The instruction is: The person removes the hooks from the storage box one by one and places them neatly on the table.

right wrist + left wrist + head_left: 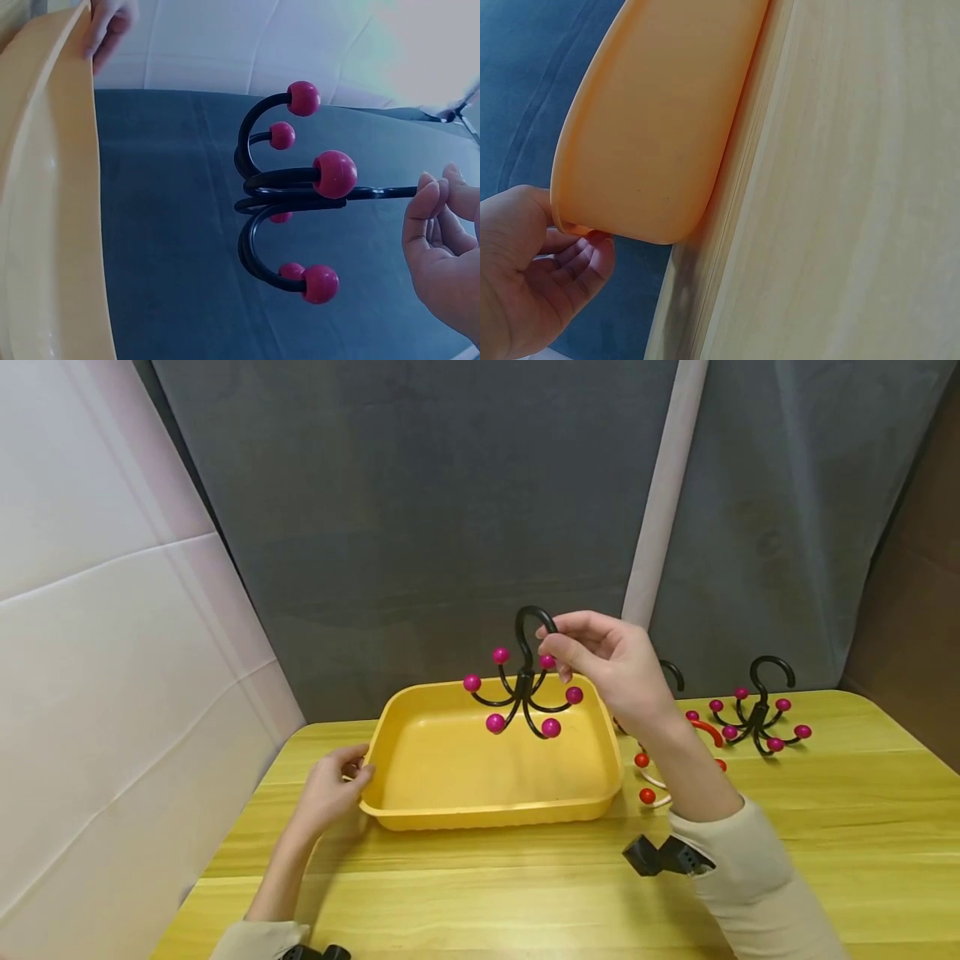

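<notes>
My right hand (618, 672) pinches a black rotating hook hanger (524, 685) by its top hook between thumb and fingertips. The hanger's curved arms end in pink balls, and it hangs upright above the yellow plastic basin (431, 768). In the right wrist view the same hanger (296, 196) shows side-on, touching nothing but the hand. At the basin's left end my left hand (333, 785) grips the rim. The left wrist view shows that hand (544, 277) with its thumb and fingers at the basin's edge. No objects show inside the basin.
A second black hanger with pink balls (759, 714) stands on the wooden table (480, 885) at the right. Between it and the basin lie a white hanger with red balls (654, 781) and another black hook (672, 675), partly hidden by my right arm. A grey curtain (420, 527) hangs behind.
</notes>
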A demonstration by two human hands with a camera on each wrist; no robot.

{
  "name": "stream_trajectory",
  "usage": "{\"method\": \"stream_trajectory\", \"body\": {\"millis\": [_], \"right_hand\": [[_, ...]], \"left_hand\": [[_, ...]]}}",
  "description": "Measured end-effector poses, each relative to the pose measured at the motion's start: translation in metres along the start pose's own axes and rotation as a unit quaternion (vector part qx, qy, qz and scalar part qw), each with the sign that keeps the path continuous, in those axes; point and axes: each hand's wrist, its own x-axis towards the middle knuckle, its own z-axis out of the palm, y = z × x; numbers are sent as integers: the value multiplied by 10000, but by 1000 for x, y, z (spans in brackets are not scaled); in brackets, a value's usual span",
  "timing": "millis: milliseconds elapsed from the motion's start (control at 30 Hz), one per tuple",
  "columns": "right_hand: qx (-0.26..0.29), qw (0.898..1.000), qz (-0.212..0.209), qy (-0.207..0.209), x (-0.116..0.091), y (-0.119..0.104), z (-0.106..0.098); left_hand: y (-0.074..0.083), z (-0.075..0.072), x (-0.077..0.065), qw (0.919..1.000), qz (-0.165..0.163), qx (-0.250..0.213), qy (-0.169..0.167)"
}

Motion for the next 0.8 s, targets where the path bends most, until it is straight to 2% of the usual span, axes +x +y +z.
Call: {"method": "stream_trajectory", "body": {"millis": [233, 800], "right_hand": [[-201, 9994, -171, 202, -9, -4, -21], [193, 9970, -145, 734, -33, -6, -75]], "left_hand": [[-2, 1, 1, 10000, 26, -14, 4], [-3, -1, 1, 10000, -4, -21, 2]]}}
